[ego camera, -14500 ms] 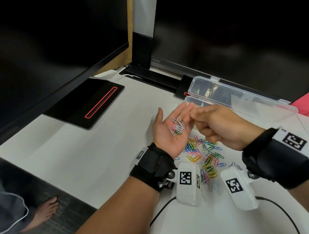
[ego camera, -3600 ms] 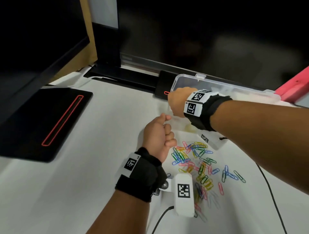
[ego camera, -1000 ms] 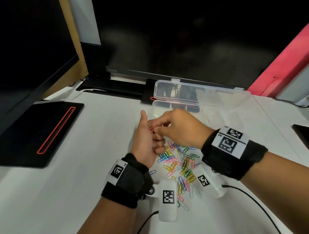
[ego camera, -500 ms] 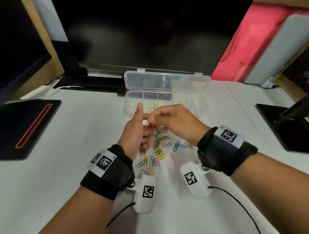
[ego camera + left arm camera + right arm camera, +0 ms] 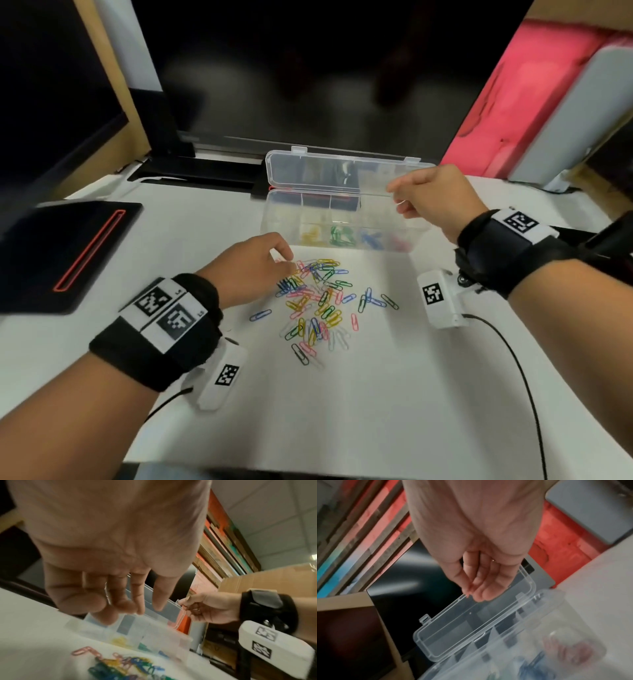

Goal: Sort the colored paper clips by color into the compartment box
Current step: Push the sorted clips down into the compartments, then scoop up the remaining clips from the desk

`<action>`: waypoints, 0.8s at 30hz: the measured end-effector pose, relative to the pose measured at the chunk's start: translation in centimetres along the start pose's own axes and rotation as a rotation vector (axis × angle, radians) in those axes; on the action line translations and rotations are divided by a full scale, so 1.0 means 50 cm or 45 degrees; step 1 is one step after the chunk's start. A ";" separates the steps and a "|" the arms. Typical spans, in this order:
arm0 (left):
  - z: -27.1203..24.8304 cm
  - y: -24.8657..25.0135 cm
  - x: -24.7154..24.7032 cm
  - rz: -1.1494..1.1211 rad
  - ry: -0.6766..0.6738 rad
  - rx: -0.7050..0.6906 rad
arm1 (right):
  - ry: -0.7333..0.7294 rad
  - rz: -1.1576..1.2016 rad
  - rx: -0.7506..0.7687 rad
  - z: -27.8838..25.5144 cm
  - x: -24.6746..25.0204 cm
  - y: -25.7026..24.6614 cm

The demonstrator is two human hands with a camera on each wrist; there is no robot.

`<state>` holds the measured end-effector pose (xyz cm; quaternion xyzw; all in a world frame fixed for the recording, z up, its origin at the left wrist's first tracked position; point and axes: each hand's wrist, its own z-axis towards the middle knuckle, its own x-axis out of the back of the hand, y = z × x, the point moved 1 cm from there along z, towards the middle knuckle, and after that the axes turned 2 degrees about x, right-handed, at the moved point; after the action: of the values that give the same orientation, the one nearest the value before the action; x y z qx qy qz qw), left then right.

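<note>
A loose pile of colored paper clips [image 5: 315, 298] lies on the white table in front of a clear compartment box [image 5: 269, 219] whose lid [image 5: 325, 171] stands open at the back. Its front row holds yellow clips [image 5: 311, 234], green clips [image 5: 339, 234], blue clips [image 5: 371, 236] and red clips [image 5: 399, 241]. My left hand [image 5: 286, 260] hangs palm down at the pile's far left edge with relaxed fingers [image 5: 120, 609] and holds nothing. My right hand [image 5: 394, 195] hovers over the box's right end and pinches a pale paper clip [image 5: 399, 202] between thumb and fingertips [image 5: 471, 595].
A black monitor base [image 5: 68, 246] with a red outline lies at the left. Dark monitors stand behind the box. A pink-red block [image 5: 513, 102] rises at the back right. A black cable [image 5: 513, 359] runs across the table on the right.
The hands have separated. My right hand carried the clip right and back over the box's right end. My left hand turned palm down and dropped to the pile.
</note>
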<state>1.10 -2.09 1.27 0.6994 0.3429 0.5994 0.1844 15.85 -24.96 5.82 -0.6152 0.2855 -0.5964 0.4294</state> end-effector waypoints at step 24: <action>-0.001 -0.006 -0.050 0.653 -0.421 -0.118 | -0.996 -1.326 -0.093 -0.159 -0.052 0.054</action>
<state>0.86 -3.64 -0.72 0.8420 0.0928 0.5196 0.1120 8.16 -25.46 1.55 -0.8589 -0.2074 -0.4484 0.1352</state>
